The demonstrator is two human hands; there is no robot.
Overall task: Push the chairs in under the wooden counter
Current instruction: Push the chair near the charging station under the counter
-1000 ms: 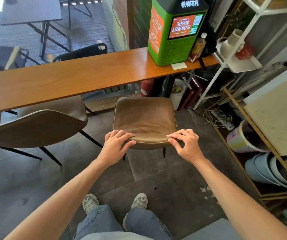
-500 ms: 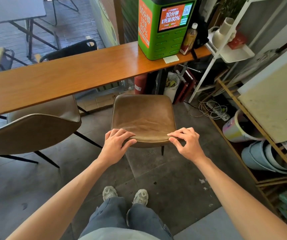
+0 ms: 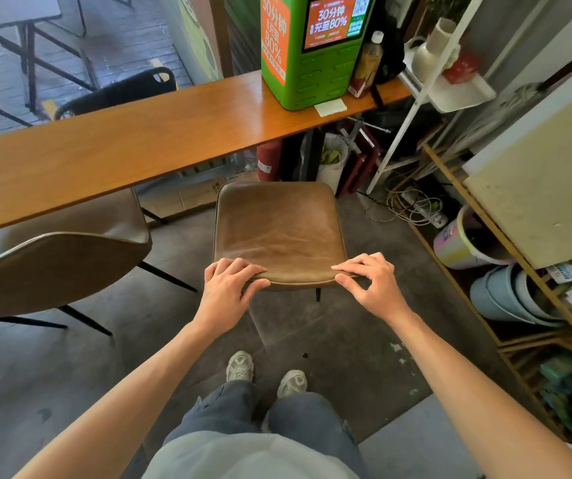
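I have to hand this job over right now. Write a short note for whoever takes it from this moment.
Left hand and right hand both grip the top edge of the brown leather chair backrest. That chair stands short of the wooden counter, not yet under it. The second brown chair to the left has its seat partly under the counter.
Left: push the held chair in, then check the left one.

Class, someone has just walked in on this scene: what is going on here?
A person grips the top edge of a brown chair with the left hand and the right hand, facing the wooden counter. Its seat lies mostly short of the counter's edge. A second brown chair to the left sits partly under it.
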